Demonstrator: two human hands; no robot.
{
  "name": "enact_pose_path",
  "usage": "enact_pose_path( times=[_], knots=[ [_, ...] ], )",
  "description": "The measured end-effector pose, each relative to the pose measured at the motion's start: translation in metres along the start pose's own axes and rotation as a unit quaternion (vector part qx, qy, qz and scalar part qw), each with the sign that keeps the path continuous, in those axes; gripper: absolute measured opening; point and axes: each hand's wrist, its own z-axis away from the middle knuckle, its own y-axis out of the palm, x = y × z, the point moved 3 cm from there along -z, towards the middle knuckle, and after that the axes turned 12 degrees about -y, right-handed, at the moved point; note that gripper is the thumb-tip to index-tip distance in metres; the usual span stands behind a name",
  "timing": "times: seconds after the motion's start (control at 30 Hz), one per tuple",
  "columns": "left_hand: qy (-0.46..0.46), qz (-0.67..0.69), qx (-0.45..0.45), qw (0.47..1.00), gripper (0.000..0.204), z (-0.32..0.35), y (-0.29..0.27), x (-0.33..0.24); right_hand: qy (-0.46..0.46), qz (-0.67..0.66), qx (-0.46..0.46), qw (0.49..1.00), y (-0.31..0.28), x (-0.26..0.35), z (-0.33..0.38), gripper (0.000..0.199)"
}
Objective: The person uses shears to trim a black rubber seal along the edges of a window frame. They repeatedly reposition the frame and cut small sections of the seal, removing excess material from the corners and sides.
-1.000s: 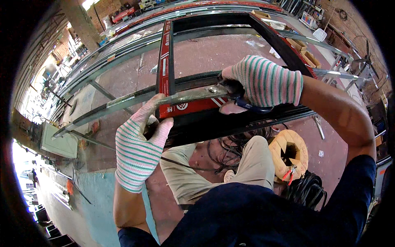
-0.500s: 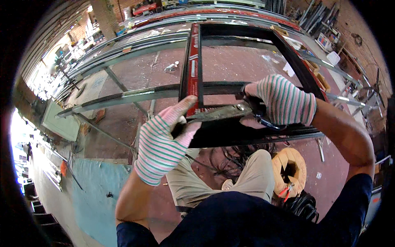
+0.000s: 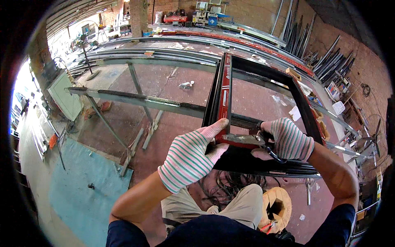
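My right hand (image 3: 291,140), in a pink-and-green striped glove, grips the dark handles of a pair of scissors (image 3: 245,140). The metal blades point left along the near bar of a black metal frame (image 3: 303,108). My left hand (image 3: 190,158), gloved alike, is closed at the frame's near left corner, close to the blade tips. Its forefinger lies at the end of a red printed strip (image 3: 225,92) on the frame's left bar. Something dark sits between finger and thumb; I cannot tell what it is.
Metal stand rails (image 3: 142,99) support the frame. Tangled black strips (image 3: 234,183) lie on the floor below, near a tan wrapped roll (image 3: 284,203) with red-handled pliers (image 3: 268,227). A teal sheet (image 3: 88,177) covers floor at left; long metal profiles (image 3: 173,44) lie at the back.
The view has tilted up, so the frame and hands appear lower and further right. Both hands stay at the same corner. The scissor blades look narrower now.
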Motion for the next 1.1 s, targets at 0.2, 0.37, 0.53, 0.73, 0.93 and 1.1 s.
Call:
enact_pose_path(
  times=[0.2, 0.37, 0.53, 0.73, 0.93, 1.1],
  knots=[
    [-0.015, -0.002, -0.003, 1.000, 0.063, 0.000, -0.001, -0.002, 0.015, 0.014, -0.002, 1.000, 0.001, 0.003, -0.001, 0.048],
    [-0.045, 0.012, 0.005, 0.999, 0.065, 0.000, 0.000, -0.002, -0.008, 0.017, -0.023, 1.000, 0.005, 0.001, -0.004, 0.055],
    [-0.048, 0.040, -0.006, 0.998, 0.065, 0.001, 0.001, 0.001, -0.005, 0.008, -0.021, 1.000, 0.005, 0.001, -0.009, 0.053],
    [-0.056, 0.115, -0.009, 0.992, 0.056, 0.011, -0.005, 0.006, 0.022, -0.025, -0.031, 0.999, 0.005, -0.001, -0.007, 0.048],
    [-0.240, 0.178, 0.096, 0.949, 0.025, 0.033, -0.034, 0.032, 0.007, -0.005, -0.047, 0.999, 0.009, -0.003, -0.005, 0.049],
    [-0.245, 0.199, 0.087, 0.945, 0.017, 0.029, -0.040, 0.038, 0.002, -0.011, -0.033, 0.999, 0.008, -0.002, -0.007, 0.048]
  ],
)
